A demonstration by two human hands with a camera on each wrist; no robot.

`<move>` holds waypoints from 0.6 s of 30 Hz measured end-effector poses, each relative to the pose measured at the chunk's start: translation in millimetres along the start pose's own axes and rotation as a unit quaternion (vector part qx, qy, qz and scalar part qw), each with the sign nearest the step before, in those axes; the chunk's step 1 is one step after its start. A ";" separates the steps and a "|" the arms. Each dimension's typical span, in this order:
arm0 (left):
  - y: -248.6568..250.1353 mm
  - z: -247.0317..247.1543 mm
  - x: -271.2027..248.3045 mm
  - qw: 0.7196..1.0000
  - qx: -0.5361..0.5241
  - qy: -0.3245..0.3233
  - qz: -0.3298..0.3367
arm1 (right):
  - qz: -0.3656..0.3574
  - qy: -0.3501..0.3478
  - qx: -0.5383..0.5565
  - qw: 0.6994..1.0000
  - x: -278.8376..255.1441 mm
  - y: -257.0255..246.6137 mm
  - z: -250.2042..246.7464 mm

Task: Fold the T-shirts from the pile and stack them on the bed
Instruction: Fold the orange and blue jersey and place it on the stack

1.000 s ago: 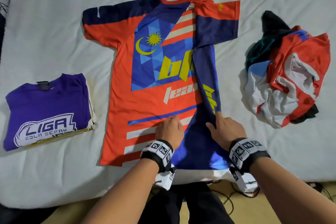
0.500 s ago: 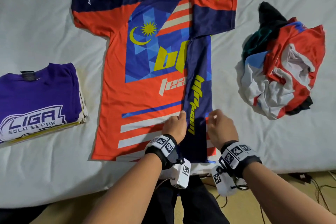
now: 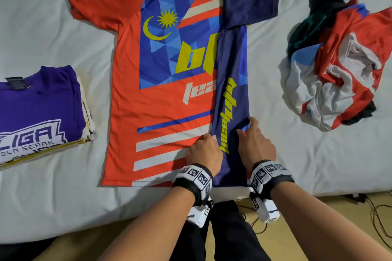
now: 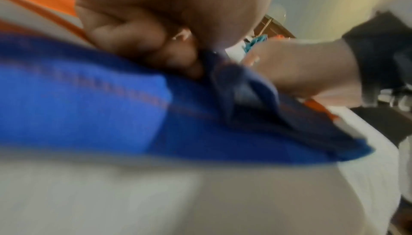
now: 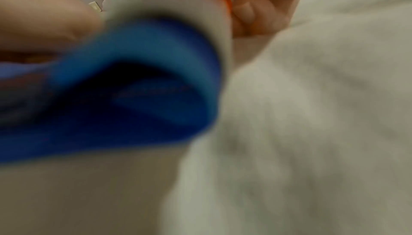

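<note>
- The red-and-blue jersey (image 3: pixel 161 95) lies flat mid-bed, its right side panel folded in; pile (image 3: pixel 339 65) at three o'clock, folded stack (image 3: pixel 40 110) at nine.
- Keep that folded edge straight before smoothing.
- Left hand (image 3: pixel 204 152) curls at the panel's inner edge, seemingly pinching it; right hand (image 3: pixel 254 144) pinches the outer fold.

The jersey (image 3: pixel 161 82) is orange-red with a blue geometric panel, a yellow crescent and star, white stripes, and yellow letters on its folded navy flap. At nine o'clock, the folded T-shirt (image 3: pixel 40 104) is purple with a white logo. At three o'clock, the pile (image 3: pixel 339 65) mixes red, white, light blue, dark green and black. The bed (image 3: pixel 53 34) sheet is plain white.
</note>
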State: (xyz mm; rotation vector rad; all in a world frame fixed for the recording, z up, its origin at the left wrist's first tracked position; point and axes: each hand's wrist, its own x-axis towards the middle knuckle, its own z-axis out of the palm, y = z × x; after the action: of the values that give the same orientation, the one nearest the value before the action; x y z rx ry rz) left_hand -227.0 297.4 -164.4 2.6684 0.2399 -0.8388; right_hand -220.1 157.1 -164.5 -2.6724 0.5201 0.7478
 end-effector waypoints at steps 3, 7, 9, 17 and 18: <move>-5.7 -28.2 17.6 1.000 0.014 -0.013 -0.021 | 0.005 -0.010 -0.039 0.999 7.6 -1.0 -15.1; 8.9 -63.9 71.3 0.996 0.000 0.084 0.010 | -0.027 0.064 -0.052 0.996 37.8 -9.6 -37.2; 28.1 -69.2 99.3 0.994 -0.008 0.103 0.033 | -0.103 0.079 -0.091 0.987 59.1 -16.5 -41.8; 43.7 -50.1 141.6 0.992 0.046 0.114 0.029 | -0.209 0.003 -0.171 0.963 104.9 -16.4 -30.3; 37.7 -50.8 142.3 0.992 0.035 0.119 0.010 | -0.216 0.022 -0.175 0.960 106.3 -11.8 -30.5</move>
State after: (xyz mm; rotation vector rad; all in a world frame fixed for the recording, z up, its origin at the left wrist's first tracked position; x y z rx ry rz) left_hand -75.2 289.2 -197.9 2.8320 0.2442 -0.5312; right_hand -117.3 128.2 -195.4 -2.9712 -0.2137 0.6987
